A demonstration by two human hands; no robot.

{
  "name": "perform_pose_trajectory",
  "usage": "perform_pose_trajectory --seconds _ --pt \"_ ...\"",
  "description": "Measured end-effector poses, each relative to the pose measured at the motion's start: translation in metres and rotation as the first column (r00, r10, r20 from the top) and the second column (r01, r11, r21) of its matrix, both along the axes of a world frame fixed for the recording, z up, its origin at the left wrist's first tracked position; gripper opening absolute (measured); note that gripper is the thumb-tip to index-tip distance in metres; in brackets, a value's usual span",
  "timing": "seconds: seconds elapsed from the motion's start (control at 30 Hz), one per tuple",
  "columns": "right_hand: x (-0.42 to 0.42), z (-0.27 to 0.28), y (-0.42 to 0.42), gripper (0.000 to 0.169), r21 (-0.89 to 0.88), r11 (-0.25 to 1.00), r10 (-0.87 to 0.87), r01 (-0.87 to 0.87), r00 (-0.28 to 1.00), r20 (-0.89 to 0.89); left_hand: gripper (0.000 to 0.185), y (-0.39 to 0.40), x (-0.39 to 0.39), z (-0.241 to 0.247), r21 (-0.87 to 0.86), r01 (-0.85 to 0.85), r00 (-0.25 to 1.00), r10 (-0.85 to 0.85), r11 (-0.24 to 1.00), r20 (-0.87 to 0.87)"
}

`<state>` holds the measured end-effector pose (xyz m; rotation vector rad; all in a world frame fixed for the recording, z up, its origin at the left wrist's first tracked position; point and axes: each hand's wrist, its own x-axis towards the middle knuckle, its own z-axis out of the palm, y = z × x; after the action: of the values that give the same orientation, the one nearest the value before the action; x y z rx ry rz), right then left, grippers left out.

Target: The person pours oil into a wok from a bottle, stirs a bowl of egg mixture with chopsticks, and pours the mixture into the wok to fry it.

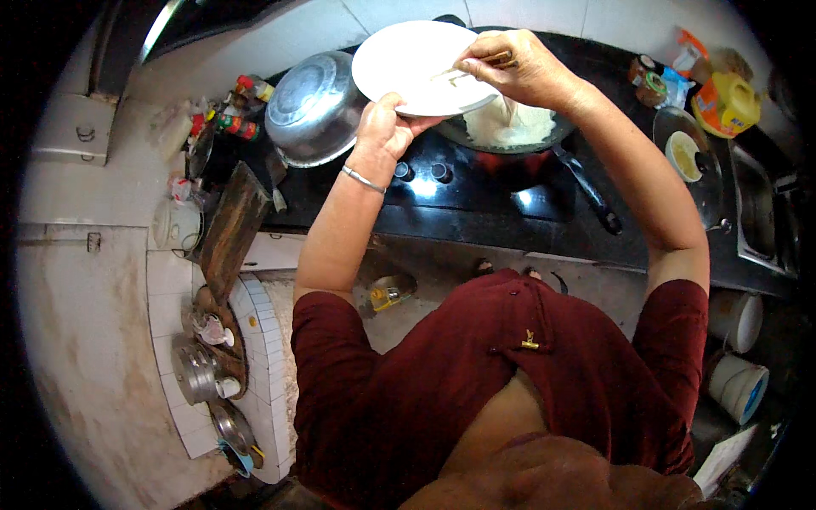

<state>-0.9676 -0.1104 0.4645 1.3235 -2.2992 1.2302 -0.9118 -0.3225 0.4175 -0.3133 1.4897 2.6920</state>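
Observation:
My left hand grips the lower rim of a white plate, which is held up tilted above the black stove. My right hand pinches what look like chopsticks, with their tips against the plate near a small pale smear. Below the plate's right side sits a dark frying pan with a black handle. It holds a pale, creamy food, heaped in the middle; whether some is still falling from the plate cannot be told. The plate hides the pan's left part.
Left of the plate, a large metal basin rests upside down on the counter. A wooden board leans at the counter's left end. To the right are a pan lid, a small bowl, a yellow oil jug and a sink.

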Motion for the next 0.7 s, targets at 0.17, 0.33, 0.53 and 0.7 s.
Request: perform_pose_trajectory --seconds 0.17,0.33,0.53,0.7 --pt "0.004 -0.003 0.005 0.016 -0.158 0.987 -0.010 -0.008 0.994 -0.112 0.047 -0.010 -0.005 -0.009 0.144 0.043 0.999 -0.044 0.989 0.000" --pt "0.011 -0.004 0.013 0.011 -0.215 0.974 -0.107 0.067 0.978 -0.178 0.047 -0.013 -0.012 -0.016 0.258 0.094 0.995 -0.095 0.961 -0.010" --pt "0.014 -0.014 0.026 0.009 -0.235 0.967 -0.164 0.102 0.951 -0.263 0.049 -0.018 -0.013 -0.015 0.218 0.129 0.992 -0.123 0.968 -0.037" --pt "0.015 -0.029 0.036 0.011 -0.272 0.951 -0.191 0.149 0.972 -0.135 0.051 -0.017 -0.013 -0.010 0.209 0.166 0.986 -0.157 0.964 -0.058"
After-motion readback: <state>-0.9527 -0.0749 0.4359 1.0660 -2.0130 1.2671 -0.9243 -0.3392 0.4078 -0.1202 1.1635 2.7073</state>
